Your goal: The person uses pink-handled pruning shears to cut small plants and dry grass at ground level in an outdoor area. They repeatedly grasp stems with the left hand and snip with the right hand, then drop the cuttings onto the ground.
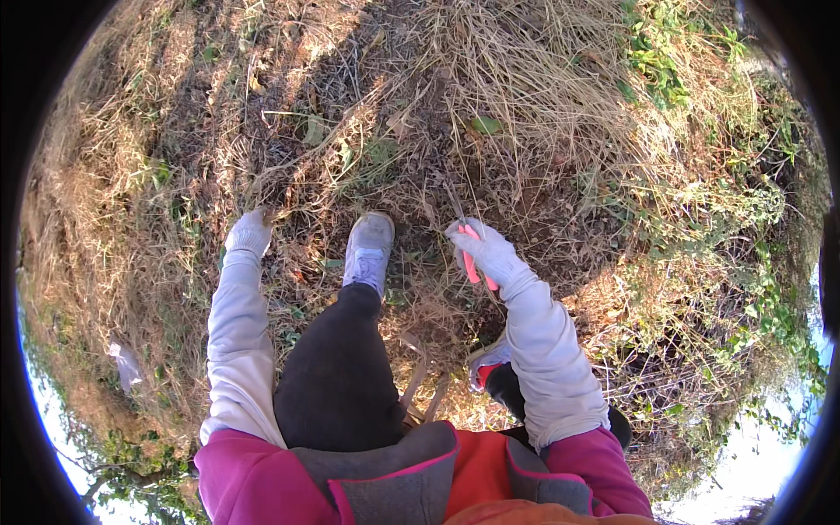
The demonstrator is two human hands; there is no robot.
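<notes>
My right hand, in a white knit glove, is closed around pink-handled snips. Their slim metal blades point away from me, over dry stems and soil. My left hand, also gloved, is low over the dry grass at the left, its fingers curled. Something brownish shows at its fingertips, too small to tell whether it is held. Between the two hands, my light-coloured shoe is planted on the litter-covered ground.
A thick mat of dry straw lies ahead to the right. Green leafy plants and tangled twigs line the right side. Wooden legs show beneath me. A pale scrap lies in the grass at far left.
</notes>
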